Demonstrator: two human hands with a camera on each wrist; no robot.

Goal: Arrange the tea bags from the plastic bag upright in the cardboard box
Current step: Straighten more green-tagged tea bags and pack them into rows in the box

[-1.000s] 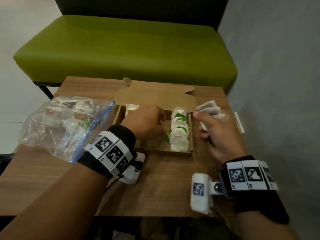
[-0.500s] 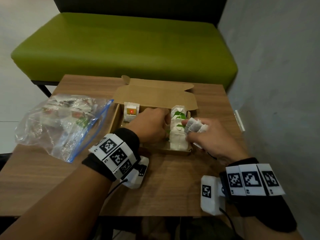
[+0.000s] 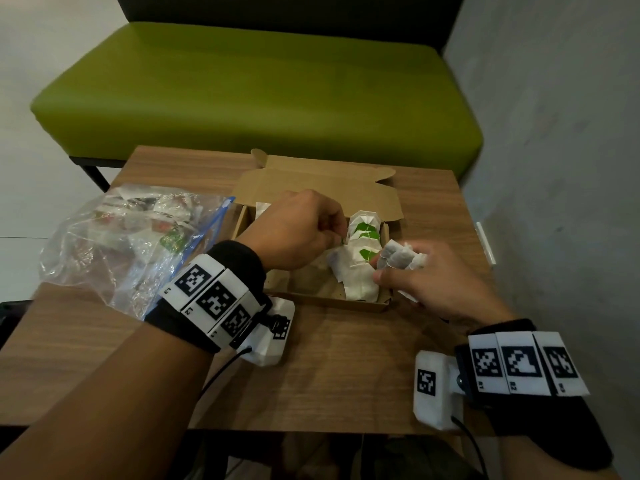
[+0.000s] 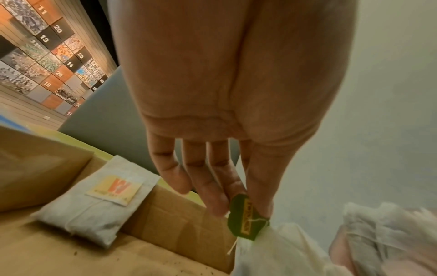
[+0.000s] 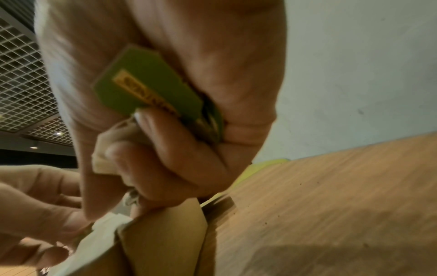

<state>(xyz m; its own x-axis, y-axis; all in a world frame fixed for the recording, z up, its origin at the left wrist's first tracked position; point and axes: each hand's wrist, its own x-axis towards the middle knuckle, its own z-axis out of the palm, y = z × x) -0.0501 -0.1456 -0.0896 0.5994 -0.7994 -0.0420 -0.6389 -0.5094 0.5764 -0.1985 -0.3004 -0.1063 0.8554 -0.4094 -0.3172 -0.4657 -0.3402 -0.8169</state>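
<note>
Head view: right hand (image 3: 436, 285), a second ago raised beside the cardboard box (image 3: 311, 299), now lowered onto its right corner, fingers curled round a clutch of tea bags (image 3: 401, 259) pressed against the upright row (image 3: 362, 258). Left hand (image 3: 294, 233) moved from box centre to that row, pinching at a green tag. Likely meaning: next bags about to join the row. Plastic bag (image 3: 121, 244) at left, many bags inside.

Left wrist view: thumb and fingers pinching a dark green tag (image 4: 246, 218) (yellow lettering, unreadable). Lone tea bag (image 4: 94, 203) leaning on the box wall, label with orange mark, unreadable.

Right wrist view: green tags (image 5: 146, 91) gripped in the closed fist; yellow print blurred.
</note>
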